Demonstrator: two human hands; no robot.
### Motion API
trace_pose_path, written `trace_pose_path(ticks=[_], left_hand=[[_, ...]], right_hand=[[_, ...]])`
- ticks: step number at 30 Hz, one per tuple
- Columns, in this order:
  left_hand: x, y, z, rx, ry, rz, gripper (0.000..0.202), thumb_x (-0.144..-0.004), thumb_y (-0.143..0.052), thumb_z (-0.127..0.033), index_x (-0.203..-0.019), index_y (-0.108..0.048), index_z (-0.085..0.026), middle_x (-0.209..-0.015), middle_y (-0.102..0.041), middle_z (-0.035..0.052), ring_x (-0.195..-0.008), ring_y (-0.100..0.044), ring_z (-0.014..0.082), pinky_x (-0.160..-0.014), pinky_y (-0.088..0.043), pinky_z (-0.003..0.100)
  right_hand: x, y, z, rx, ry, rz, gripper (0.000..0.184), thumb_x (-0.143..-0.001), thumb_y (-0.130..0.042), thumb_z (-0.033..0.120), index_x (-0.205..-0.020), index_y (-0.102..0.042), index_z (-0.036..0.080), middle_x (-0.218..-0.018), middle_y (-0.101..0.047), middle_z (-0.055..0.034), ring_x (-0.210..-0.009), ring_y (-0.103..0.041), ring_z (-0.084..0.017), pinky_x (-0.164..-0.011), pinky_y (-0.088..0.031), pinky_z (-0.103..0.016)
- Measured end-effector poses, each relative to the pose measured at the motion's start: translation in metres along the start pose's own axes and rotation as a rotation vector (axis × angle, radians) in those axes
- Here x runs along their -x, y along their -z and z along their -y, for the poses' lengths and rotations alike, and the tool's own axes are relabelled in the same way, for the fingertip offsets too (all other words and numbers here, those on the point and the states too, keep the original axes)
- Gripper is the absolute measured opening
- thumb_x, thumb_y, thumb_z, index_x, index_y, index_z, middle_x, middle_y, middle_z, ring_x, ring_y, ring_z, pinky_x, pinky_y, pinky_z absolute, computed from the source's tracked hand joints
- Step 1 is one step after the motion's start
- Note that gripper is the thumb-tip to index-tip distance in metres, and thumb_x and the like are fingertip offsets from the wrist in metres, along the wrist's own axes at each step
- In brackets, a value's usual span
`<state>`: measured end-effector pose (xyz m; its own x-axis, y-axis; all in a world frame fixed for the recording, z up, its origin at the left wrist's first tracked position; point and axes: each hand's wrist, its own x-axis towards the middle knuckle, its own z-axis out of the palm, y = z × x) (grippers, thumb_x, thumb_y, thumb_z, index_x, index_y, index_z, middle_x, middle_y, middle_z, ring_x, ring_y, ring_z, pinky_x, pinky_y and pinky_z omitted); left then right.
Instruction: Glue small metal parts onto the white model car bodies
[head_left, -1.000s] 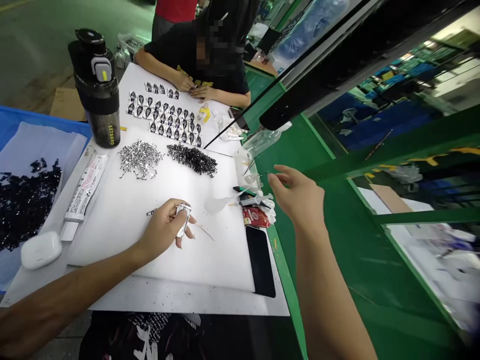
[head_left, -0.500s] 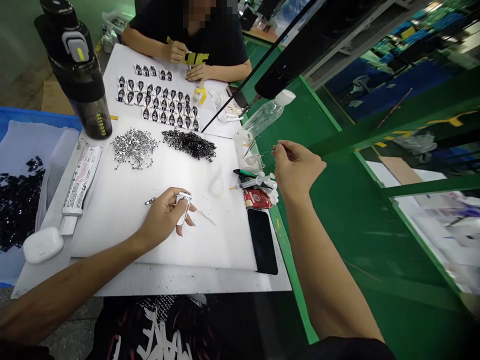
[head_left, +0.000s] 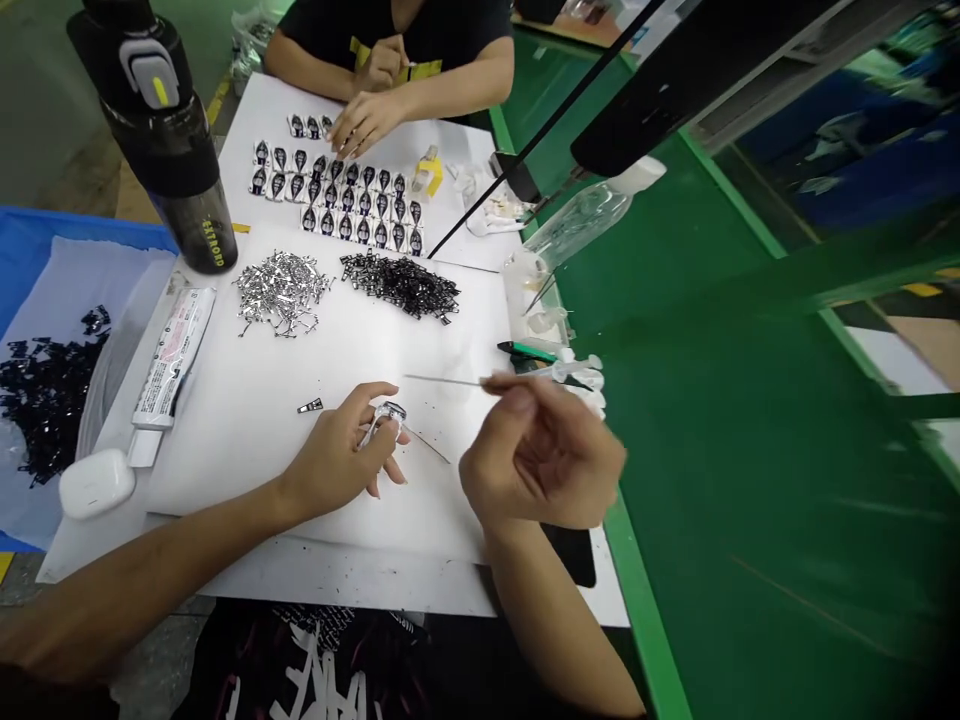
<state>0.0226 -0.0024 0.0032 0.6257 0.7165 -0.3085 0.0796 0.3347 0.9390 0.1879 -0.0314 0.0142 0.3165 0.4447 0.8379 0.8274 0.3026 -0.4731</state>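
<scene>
My left hand [head_left: 337, 450] is over the white board [head_left: 247, 440], pinching a small shiny silver-white part [head_left: 390, 411] between thumb and fingers. A thin brown stick [head_left: 429, 445] shows just beyond those fingers; I cannot tell whether the hand touches it. In my right hand [head_left: 544, 455] is a thin needle-like rod [head_left: 442, 379], pinched and pointing left toward the silver-white part, apart from it in the picture. One small black clip-like piece [head_left: 310, 406] lies left of my left hand. Behind are a heap of silver parts [head_left: 281, 290] and a heap of black parts [head_left: 401, 286].
A dark bottle [head_left: 176, 150], a white tube [head_left: 174, 360] and a white case [head_left: 97, 484] line the left side. On the right are a green pen [head_left: 529, 351], a clear bottle [head_left: 585, 220] and a partly hidden phone [head_left: 577, 555]. Another person's hand [head_left: 367, 122] reaches over rows of small parts.
My right hand has swung left and nearer from the board's right edge, bringing the rod over the board. My left hand keeps its part, now turned differently. The other person's hand has moved over the rows.
</scene>
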Motion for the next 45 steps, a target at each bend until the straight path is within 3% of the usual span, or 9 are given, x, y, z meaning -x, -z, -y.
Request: trace_pose_path(ticks=[1, 3, 7, 13, 19, 30, 45], left_hand=[[0.0, 0.0, 0.0, 0.006, 0.006, -0.002, 0.04, -0.099, -0.051, -0.034, -0.136, -0.045, -0.021, -0.099, -0.068, 0.007, -0.063, -0.073, 0.0155, -0.04, -0.051, 0.018], [0.0, 0.001, -0.001, 0.008, 0.014, -0.003, 0.04, -0.099, -0.052, -0.035, -0.136, -0.046, -0.021, -0.101, -0.068, 0.0071, -0.062, -0.073, 0.0149, -0.039, -0.049, 0.018], [-0.001, 0.002, -0.001, -0.006, 0.002, -0.002, 0.038, -0.099, -0.052, -0.033, -0.135, -0.047, -0.021, -0.101, -0.068, 0.0071, -0.067, -0.074, 0.0153, -0.043, -0.053, 0.018], [-0.002, 0.0, 0.002, 0.013, -0.006, -0.015, 0.044, -0.099, -0.053, -0.036, -0.14, -0.042, -0.022, -0.104, -0.069, 0.0092, -0.067, -0.073, 0.0159, -0.043, -0.054, 0.019], [-0.001, 0.0, 0.002, 0.024, 0.001, -0.012, 0.044, -0.099, -0.053, -0.037, -0.139, -0.042, -0.022, -0.108, -0.068, 0.01, -0.068, -0.073, 0.0158, -0.044, -0.054, 0.019], [-0.002, 0.0, 0.002, 0.019, -0.008, -0.012, 0.041, -0.1, -0.053, -0.037, -0.138, -0.044, -0.023, -0.104, -0.066, 0.007, -0.069, -0.074, 0.0164, -0.044, -0.054, 0.019], [-0.002, 0.001, 0.002, 0.011, -0.008, -0.015, 0.041, -0.099, -0.053, -0.037, -0.136, -0.046, -0.022, -0.103, -0.065, 0.007, -0.071, -0.074, 0.0177, -0.044, -0.054, 0.021]], right_hand=[[0.01, -0.002, -0.003, -0.024, 0.044, 0.018, 0.026, -0.092, -0.062, 0.013, -0.114, -0.061, 0.026, -0.09, -0.067, -0.0012, -0.076, -0.073, -0.022, -0.061, -0.063, -0.039], [0.02, -0.004, -0.008, -0.051, 0.122, -0.083, 0.03, -0.088, -0.063, 0.008, -0.113, -0.065, 0.024, -0.086, -0.069, -0.0017, -0.07, -0.072, -0.021, -0.056, -0.061, -0.037], [0.02, -0.007, -0.01, -0.088, 0.027, -0.18, 0.026, -0.088, -0.064, 0.009, -0.11, -0.069, 0.023, -0.081, -0.068, -0.0014, -0.062, -0.069, -0.02, -0.05, -0.059, -0.036], [0.028, -0.001, -0.008, -0.079, 0.098, -0.013, 0.05, -0.084, -0.064, 0.003, -0.128, -0.063, 0.027, -0.088, -0.07, -0.0015, -0.068, -0.072, -0.021, -0.053, -0.061, -0.037], [0.027, 0.001, -0.009, -0.083, 0.115, -0.007, 0.057, -0.083, -0.064, -0.001, -0.132, -0.061, 0.027, -0.093, -0.07, -0.0022, -0.072, -0.073, -0.02, -0.056, -0.062, -0.036], [0.019, 0.001, -0.015, -0.097, 0.176, -0.094, 0.048, -0.08, -0.064, -0.003, -0.123, -0.067, 0.02, -0.087, -0.071, -0.0025, -0.066, -0.071, -0.019, -0.052, -0.059, -0.032], [0.02, -0.002, -0.012, -0.113, 0.112, -0.127, 0.041, -0.083, -0.065, 0.002, -0.119, -0.069, 0.022, -0.085, -0.07, -0.0013, -0.065, -0.07, -0.018, -0.052, -0.057, -0.032]])
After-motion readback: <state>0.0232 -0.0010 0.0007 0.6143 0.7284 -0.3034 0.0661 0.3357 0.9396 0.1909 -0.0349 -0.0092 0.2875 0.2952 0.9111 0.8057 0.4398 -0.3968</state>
